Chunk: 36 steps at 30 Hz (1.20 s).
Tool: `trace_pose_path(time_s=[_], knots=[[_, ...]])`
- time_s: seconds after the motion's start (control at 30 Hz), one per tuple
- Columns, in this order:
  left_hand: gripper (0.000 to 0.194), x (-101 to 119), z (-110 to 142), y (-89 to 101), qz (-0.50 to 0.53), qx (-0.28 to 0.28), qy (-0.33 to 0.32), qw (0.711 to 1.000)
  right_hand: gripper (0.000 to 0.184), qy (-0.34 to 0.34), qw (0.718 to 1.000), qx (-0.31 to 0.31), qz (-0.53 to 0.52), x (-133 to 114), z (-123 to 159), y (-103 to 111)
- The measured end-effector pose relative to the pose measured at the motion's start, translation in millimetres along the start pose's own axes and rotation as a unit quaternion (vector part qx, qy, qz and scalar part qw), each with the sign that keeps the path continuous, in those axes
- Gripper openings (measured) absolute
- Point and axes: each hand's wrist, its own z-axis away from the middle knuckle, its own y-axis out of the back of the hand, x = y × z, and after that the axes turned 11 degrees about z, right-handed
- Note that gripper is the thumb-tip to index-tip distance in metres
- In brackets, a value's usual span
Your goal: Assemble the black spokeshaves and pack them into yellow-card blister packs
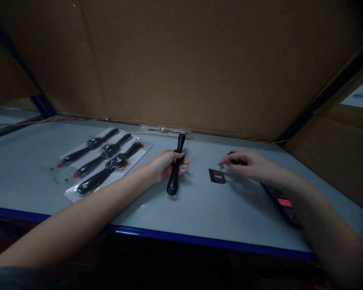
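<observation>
My left hand [173, 164] is wrapped around the middle of a black spokeshave [173, 181], holding it above the table with its two handles pointing away from and toward me. My right hand [247, 164] is low over the table to the right, thumb and forefinger brought together at a small silvery screw [221, 166]. A dark piece [238, 162] shows behind and between those fingers; whether it is held or lies on the table is unclear. Just left of the right hand, a flat dark blade [217, 176] with a keyhole-shaped slot lies on the table.
Several packaged spokeshaves [109, 159] lie on the left of the grey table [175, 221]. Another clear package [165, 131] rests against the cardboard wall [181, 68] at the back. Beneath my right forearm is a dark object with a red patch [284, 202]. Wires run along the back edge.
</observation>
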Motion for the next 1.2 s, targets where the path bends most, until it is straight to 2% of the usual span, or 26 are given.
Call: trace_pose_path(time_s=[0.07,0.17,0.23,0.33,0.5,0.7,0.9,1.03,1.2], knots=[[0.017,0,2,-1.9,0.015,-0.003,0.005,1.0,0.032,0.0,0.999,-0.033,0.041,2,0,-5],[0.023,0,2,-4.2,0.059,-0.024,0.046,0.997,0.049,-0.029,0.996,-0.057,0.068,3,0,-13],[0.028,0,2,-4.5,0.091,-0.047,0.075,0.992,0.053,-0.044,0.993,-0.069,0.083,1,-1,-17],[0.032,-1,1,-4.3,0.115,-0.067,0.089,0.987,0.052,-0.058,0.99,-0.09,0.087,-5,-2,-19],[0.03,-3,5,-7.0,0.085,-0.064,0.07,0.992,0.044,-0.064,0.992,-0.094,0.061,-19,-3,-19],[0.033,-3,7,-10.9,0.086,-0.074,0.094,0.989,0.026,-0.048,0.983,-0.142,-0.11,-22,-3,-12],[0.025,-12,10,-14.3,0.085,-0.078,0.075,0.99,0.026,-0.055,0.966,-0.081,-0.238,-34,-7,-6],[0.019,-16,16,-17.8,0.12,-0.093,0.053,0.987,0.021,-0.064,0.966,-0.026,-0.249,-53,-19,-12],[0.026,-17,18,-21.2,0.122,-0.119,0.056,0.984,0.015,-0.053,0.967,0.048,-0.242,-60,-31,-21]])
